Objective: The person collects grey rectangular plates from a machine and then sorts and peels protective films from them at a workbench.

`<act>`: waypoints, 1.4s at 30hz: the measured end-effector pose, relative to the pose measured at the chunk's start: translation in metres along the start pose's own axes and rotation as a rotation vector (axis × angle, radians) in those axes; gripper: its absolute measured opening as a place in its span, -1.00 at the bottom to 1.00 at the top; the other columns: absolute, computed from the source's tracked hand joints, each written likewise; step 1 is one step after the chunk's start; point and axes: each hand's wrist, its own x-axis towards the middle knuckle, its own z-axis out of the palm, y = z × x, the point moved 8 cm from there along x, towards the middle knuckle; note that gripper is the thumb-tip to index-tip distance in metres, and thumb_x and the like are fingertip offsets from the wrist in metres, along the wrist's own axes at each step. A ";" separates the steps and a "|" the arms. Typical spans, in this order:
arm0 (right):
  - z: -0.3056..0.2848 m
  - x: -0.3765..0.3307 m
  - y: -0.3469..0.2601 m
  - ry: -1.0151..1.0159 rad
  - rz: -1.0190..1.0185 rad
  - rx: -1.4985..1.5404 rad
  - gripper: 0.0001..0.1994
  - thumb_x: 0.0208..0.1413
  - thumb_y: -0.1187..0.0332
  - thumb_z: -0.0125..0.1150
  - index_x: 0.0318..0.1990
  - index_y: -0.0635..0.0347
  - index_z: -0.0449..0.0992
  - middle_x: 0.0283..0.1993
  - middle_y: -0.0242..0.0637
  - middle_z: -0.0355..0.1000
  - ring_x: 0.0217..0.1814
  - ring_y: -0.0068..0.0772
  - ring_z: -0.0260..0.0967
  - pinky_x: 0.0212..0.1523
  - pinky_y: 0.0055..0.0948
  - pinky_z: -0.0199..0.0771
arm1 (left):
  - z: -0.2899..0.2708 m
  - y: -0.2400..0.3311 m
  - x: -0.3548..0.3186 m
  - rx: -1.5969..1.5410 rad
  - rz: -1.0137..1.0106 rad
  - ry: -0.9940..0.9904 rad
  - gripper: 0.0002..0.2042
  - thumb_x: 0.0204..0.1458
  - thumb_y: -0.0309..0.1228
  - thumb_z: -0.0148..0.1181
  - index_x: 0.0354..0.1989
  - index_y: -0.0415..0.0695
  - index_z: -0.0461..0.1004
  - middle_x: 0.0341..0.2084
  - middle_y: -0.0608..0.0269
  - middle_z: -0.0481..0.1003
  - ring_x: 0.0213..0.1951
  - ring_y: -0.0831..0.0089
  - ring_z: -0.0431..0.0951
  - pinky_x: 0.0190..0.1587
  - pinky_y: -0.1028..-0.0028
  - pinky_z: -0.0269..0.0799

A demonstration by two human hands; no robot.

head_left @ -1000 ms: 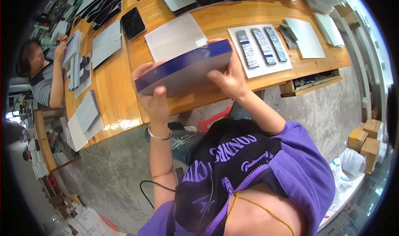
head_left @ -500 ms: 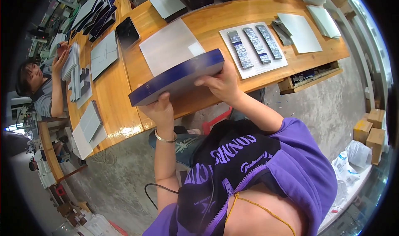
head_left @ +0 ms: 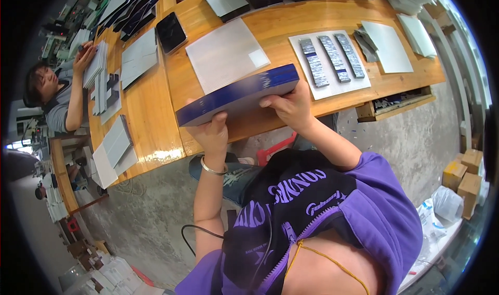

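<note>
- The left hand [head_left: 210,134] grips the left part of a flat blue-and-grey slab [head_left: 237,94], its thumb against the grey face; most of its fingers are hidden behind.
- The right hand [head_left: 292,107] is clamped on the slab's right end, thumb on the same face.
- The slab is up in the air before the person, tilted, over the near edge of the wooden table [head_left: 148,134]. It looks stiff and moderately heavy for its thickness, probably firm cardboard or a stack of it; the smooth blue edge may be a little slippery, and its corners could dent. Holding both ends, thumbs flat on the grey, seems the soundest hold.
- Under the table's right side a wooden drawer [head_left: 368,112] stands open, with dark bits inside, too small to identify.
- Beyond the slab, a pale sheet [head_left: 223,53] lies flat; to its right, a white ribbed board [head_left: 335,90] bears three silvery-dark strips [head_left: 315,66].
- Off to the right are cardboard boxes [head_left: 469,191], contents hidden.
</note>
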 end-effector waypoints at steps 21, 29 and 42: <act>-0.010 -0.001 -0.006 -0.100 -0.078 -0.116 -0.56 -0.29 0.48 0.46 -0.22 0.29 0.36 -0.36 -0.30 0.44 -0.30 -0.54 0.39 -0.25 -0.56 0.37 | 0.009 -0.011 -0.003 0.190 -0.262 -0.347 -0.65 -0.28 -0.66 0.38 -0.27 -0.26 0.41 -0.37 0.29 0.47 -0.32 0.55 0.46 -0.25 0.57 0.42; -0.020 -0.011 0.017 -0.277 0.183 -0.218 -0.71 -0.18 0.58 0.34 -0.23 0.33 0.44 -0.38 -0.34 0.50 -0.30 -0.63 0.41 -0.26 -0.59 0.43 | 0.003 -0.018 -0.001 0.262 -0.286 -0.374 -0.74 -0.30 -0.58 0.41 -0.40 -0.30 0.48 -0.46 0.31 0.53 -0.38 0.59 0.48 -0.30 0.56 0.42; -0.015 -0.004 0.004 -0.196 0.214 -0.133 -0.69 -0.16 0.54 0.36 -0.19 0.32 0.45 -0.35 -0.35 0.48 -0.32 -0.68 0.36 -0.28 -0.62 0.41 | 0.003 -0.024 0.004 0.192 -0.386 -0.454 -0.72 -0.29 -0.54 0.41 -0.35 -0.31 0.50 -0.42 0.25 0.55 -0.37 0.58 0.51 -0.29 0.55 0.43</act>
